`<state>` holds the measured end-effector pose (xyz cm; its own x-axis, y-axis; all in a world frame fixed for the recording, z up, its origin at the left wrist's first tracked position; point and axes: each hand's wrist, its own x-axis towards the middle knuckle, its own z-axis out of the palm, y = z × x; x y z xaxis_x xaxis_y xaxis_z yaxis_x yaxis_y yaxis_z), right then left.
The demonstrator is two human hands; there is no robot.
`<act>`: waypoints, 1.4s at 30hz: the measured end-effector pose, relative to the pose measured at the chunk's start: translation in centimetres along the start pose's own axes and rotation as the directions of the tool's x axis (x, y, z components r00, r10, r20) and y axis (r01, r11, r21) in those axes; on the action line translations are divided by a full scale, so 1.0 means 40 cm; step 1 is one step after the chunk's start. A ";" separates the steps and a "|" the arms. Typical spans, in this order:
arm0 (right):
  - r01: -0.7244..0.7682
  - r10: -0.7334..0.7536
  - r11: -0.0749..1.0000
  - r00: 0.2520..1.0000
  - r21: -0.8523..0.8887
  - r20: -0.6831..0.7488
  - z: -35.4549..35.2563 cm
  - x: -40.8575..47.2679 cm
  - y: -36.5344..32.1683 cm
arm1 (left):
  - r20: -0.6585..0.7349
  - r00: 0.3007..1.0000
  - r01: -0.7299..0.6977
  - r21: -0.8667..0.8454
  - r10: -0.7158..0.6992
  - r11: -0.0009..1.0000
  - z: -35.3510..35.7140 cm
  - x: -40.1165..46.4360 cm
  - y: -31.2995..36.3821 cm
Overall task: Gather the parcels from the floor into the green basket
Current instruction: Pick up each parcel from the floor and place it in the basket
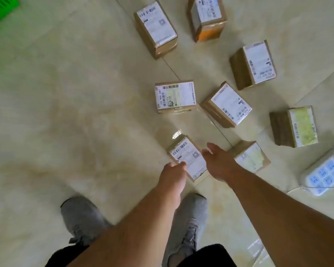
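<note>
My left hand (173,171) touches the near-left edge of the nearest parcel (188,158), fingers curled against it; whether it grips, I cannot tell. My right hand (218,162) hangs spread and empty just right of it. The parcel lies on the tile floor (75,112) before my grey shoes (189,214). More parcels (175,96) sit farther off; the green basket (0,10) is far left.

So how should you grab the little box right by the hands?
Probably from above, by its two long sides. The nearest parcel lies flat, label up, between the left hand and the right hand, so one palm can press each side and lift.
</note>
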<state>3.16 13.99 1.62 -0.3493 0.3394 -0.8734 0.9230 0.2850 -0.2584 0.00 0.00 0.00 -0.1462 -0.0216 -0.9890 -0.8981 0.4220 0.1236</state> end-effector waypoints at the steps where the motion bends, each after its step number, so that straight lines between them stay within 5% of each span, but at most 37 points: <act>1: 0.007 -0.006 0.999 1.000 -0.048 0.018 0.014 0.021 0.002 | -0.002 1.000 -0.005 -0.020 0.005 1.000 0.011 0.025 -0.004; 6: 0.044 -0.020 0.977 0.993 -0.208 0.119 0.038 0.012 -0.046 | 0.042 0.999 0.012 -0.060 -0.010 0.998 -0.013 0.027 -0.011; 12: 0.077 -0.071 0.996 0.989 -0.037 0.130 -0.007 -0.176 -0.199 | 0.052 0.995 -0.082 -0.042 0.084 0.996 -0.170 -0.195 0.088; 21: 0.209 -0.192 0.976 0.959 -0.061 0.206 -0.096 -0.646 -0.700 | 0.023 0.950 -0.312 0.050 0.311 0.949 -0.563 -0.703 0.319; 29: 0.311 -0.307 0.950 0.926 0.020 0.221 -0.112 -0.993 -1.123 | 0.002 0.887 -0.454 -0.175 0.461 0.874 -0.922 -1.011 0.456; 42: 0.484 -0.445 0.874 0.830 -0.037 0.336 -0.108 -1.006 -1.596 | -0.190 0.861 -0.508 -0.266 0.472 0.820 -1.226 -1.164 0.744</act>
<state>-42.42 -13.99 55.06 -0.6468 -0.1462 -0.7485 0.6320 0.4466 -0.6334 -40.27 -30.88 53.70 -0.6282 0.0085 -0.7780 -0.7721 0.1161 0.6248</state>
